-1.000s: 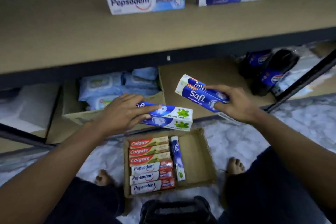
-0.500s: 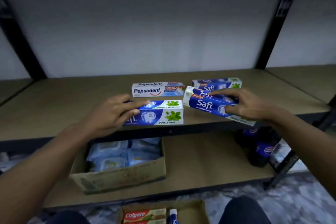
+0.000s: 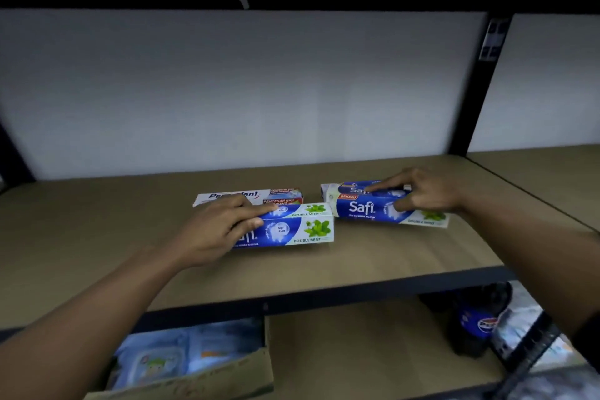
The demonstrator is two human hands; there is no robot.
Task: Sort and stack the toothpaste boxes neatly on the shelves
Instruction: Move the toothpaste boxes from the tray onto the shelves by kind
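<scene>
My left hand [image 3: 217,227] grips a blue and white Safi double mint box [image 3: 292,227], held low over the tan shelf [image 3: 373,256] just in front of a white Pepsodent box [image 3: 227,195] that lies there. My right hand [image 3: 422,191] grips a second Safi box [image 3: 367,206] to the right. This one sits in front of or on another Safi box [image 3: 354,187], whose top edge shows just behind it. I cannot tell whether the two touch.
Black shelf posts [image 3: 470,91] and a white back panel [image 3: 243,91] frame the shelf. On the lower shelf stand a cardboard box of wet wipe packs [image 3: 181,364] at the left and dark Pepsi bottles [image 3: 474,325] at the right.
Both hands rose from above the floor carton and moved forward onto the shelf with their Safi boxes. The view tilted up, so the floor carton has left the frame.
</scene>
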